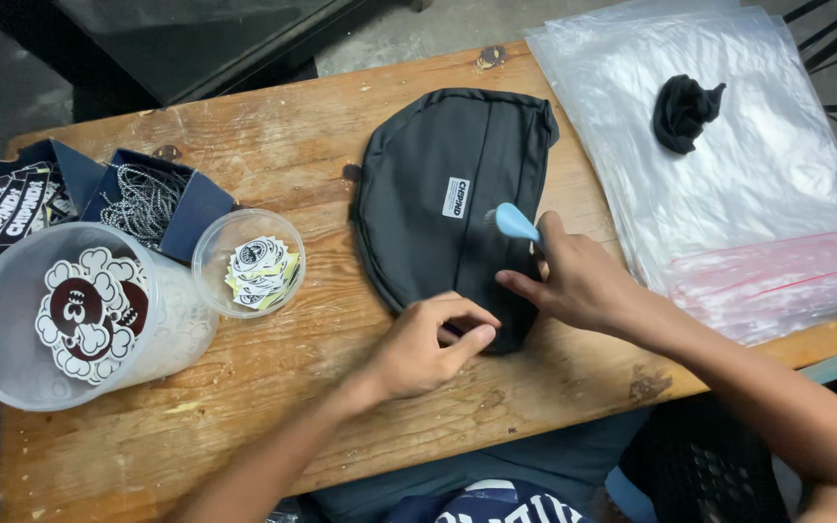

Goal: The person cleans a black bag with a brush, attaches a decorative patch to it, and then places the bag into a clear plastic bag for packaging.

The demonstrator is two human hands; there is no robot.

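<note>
lying on a worn wooden table [273, 145], black pouch [438, 194], concrete floor [409, 34]

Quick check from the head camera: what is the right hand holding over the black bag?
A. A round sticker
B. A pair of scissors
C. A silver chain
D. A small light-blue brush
D. The right hand grips a small light-blue brush with its bristles on the black bag, while the left hand presses down on the bag's near edge.
</note>
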